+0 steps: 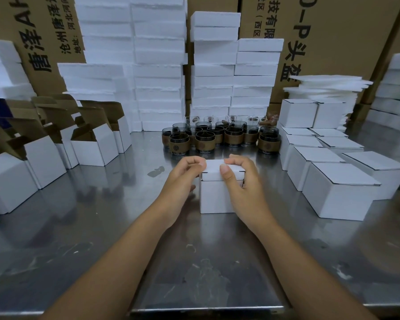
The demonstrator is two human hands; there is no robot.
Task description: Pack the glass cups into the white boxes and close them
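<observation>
Pinching the lid (217, 168) of the box (215, 199), just nearer than the cups (203, 140), with fingers (225, 172) of left hand (185, 174) and right hand (240, 181). Pressed askew, could crumple the tuck flap; shoved forward, could skid the box into the cups.

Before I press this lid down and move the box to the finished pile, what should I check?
1. The white box stands upright on the metal table: ok.
2. Both the left hand and the right hand pinch the lid: ok.
3. Lid tucked in fully: not ok, its front flap shows outside the front wall.
4. Cup inside: cannot tell, the lid covers it.
5. Bare table beside the closed boxes on the right: ok.
6. More glass cups waiting behind: ok.
</observation>
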